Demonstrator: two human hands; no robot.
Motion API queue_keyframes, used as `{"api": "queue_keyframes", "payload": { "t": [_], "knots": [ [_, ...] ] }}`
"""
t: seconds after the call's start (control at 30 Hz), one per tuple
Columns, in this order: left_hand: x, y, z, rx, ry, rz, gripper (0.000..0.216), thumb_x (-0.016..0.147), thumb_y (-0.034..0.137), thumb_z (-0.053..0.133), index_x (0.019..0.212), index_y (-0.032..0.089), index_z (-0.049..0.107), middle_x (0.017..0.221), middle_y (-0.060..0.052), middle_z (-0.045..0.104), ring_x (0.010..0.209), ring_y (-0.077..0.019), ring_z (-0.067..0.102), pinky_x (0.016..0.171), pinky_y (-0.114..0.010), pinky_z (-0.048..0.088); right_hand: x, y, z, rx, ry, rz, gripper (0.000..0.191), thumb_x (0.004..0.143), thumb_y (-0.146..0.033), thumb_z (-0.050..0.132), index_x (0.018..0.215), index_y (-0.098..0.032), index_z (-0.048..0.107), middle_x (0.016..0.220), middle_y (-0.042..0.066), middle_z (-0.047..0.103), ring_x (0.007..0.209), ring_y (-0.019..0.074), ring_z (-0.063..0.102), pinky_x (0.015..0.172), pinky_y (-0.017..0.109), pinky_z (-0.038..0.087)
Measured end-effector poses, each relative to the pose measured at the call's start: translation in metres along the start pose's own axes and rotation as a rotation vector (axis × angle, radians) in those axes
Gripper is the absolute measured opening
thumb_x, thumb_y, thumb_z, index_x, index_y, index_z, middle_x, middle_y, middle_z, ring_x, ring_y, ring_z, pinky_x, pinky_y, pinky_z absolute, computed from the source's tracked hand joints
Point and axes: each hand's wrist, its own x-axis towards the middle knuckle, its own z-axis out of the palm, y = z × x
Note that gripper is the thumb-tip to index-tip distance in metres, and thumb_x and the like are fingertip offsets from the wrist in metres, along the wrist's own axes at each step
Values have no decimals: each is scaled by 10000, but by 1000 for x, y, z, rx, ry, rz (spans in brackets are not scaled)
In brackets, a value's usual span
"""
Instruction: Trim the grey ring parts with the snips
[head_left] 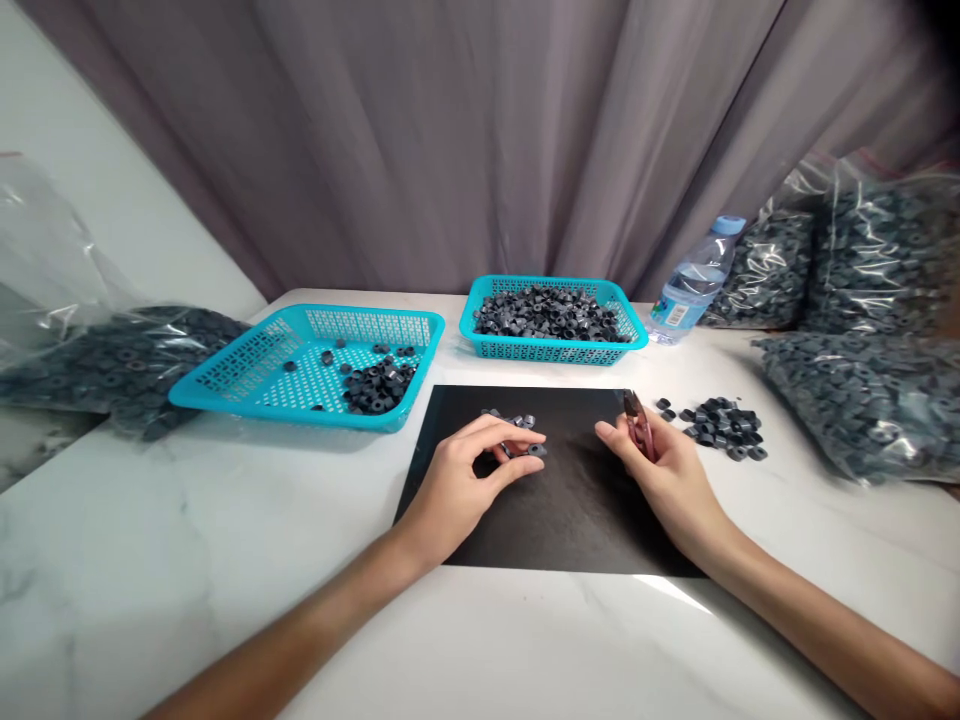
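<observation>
My left hand (pixel 461 480) rests on a black mat (pixel 555 510), fingers curled over a few small dark grey rings (pixel 517 425); its fingertips touch one ring. My right hand (pixel 664 470) lies on the mat's right side, closed round a small reddish-handled cutter (pixel 637 420) that points up and away from me. A loose pile of the same grey rings (pixel 720 425) lies on the white table just right of that hand.
Two turquoise baskets stand behind the mat: the left basket (pixel 240 375) holds a few rings, the far basket (pixel 480 310) is heaped. A water bottle (pixel 694 280) stands at its right. Clear bags of rings lie at the right (pixel 862 390) and left (pixel 112 360). A curtain hangs behind.
</observation>
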Motion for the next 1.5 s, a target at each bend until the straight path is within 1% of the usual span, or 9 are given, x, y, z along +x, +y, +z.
{"api": "queue_keyframes", "payload": {
  "t": [0.2, 0.33, 0.43, 0.53, 0.73, 0.97, 1.27, 1.37, 1.5],
  "knots": [
    [2, 2, 2, -108, 8, -90, 179, 871, 238, 790, 1049, 233, 777, 971, -19, 719, 890, -169, 661, 821, -283, 494, -2, -2, 2, -30, 37, -57, 397, 923, -504, 659, 743, -226, 441, 661, -59, 360, 591, 126, 320, 555, 289, 250],
    [5, 8, 0, -197, -35, -164, 92, 854, 266, 805, 919, 216, 764, 908, -7, 744, 897, -172, 682, 834, -276, 486, -2, -1, 2, -47, 24, -65, 388, 935, -485, 652, 739, -224, 441, 659, -59, 357, 592, 125, 323, 555, 292, 243],
    [6, 14, -3, -335, -63, -268, 141, 829, 301, 827, 886, 196, 753, 870, -12, 747, 868, -173, 694, 840, -278, 506, -3, -2, 2, -23, 50, -85, 379, 935, -471, 661, 744, -224, 446, 665, -59, 363, 594, 124, 325, 558, 292, 250],
    [7, 19, -7, -398, -61, -341, 196, 831, 347, 825, 881, 173, 749, 847, -26, 751, 820, -166, 699, 794, -265, 511, -4, -3, 2, -8, 80, -107, 374, 933, -464, 669, 747, -224, 450, 666, -59, 371, 592, 124, 327, 558, 294, 251],
    [9, 20, -12, -438, -61, -396, 211, 872, 360, 794, 901, 156, 748, 934, -61, 780, 880, -166, 712, 796, -250, 492, -5, -4, 3, -38, 64, -118, 373, 937, -463, 663, 743, -223, 454, 659, -62, 363, 586, 120, 322, 552, 291, 248],
    [4, 23, -7, -636, -97, -483, 230, 849, 350, 824, 833, 154, 704, 994, -57, 779, 913, -145, 691, 830, -244, 480, -6, -4, 3, -92, 31, -134, 364, 951, -452, 649, 744, -223, 456, 650, -63, 363, 576, 116, 326, 545, 283, 255],
    [2, 20, -5, -714, -132, -577, 232, 934, 381, 742, 938, 149, 737, 995, -58, 770, 924, -145, 691, 893, -271, 493, -7, -6, 3, -145, -8, -153, 381, 953, -447, 639, 721, -225, 434, 649, -58, 368, 579, 119, 339, 542, 276, 278],
    [2, 18, -5, -744, -119, -602, 228, 927, 375, 753, 942, 148, 740, 999, -61, 763, 936, -145, 681, 917, -278, 495, -7, -6, 3, -149, -26, -147, 379, 956, -455, 633, 725, -227, 437, 652, -56, 369, 584, 123, 347, 545, 276, 287],
    [2, 17, -4, -784, -100, -612, 217, 900, 343, 785, 893, 133, 730, 958, -57, 740, 881, -124, 651, 920, -262, 493, -8, -7, 3, -157, -45, -150, 368, 959, -462, 628, 734, -229, 453, 659, -49, 371, 589, 129, 354, 546, 277, 299]
  ]
}}
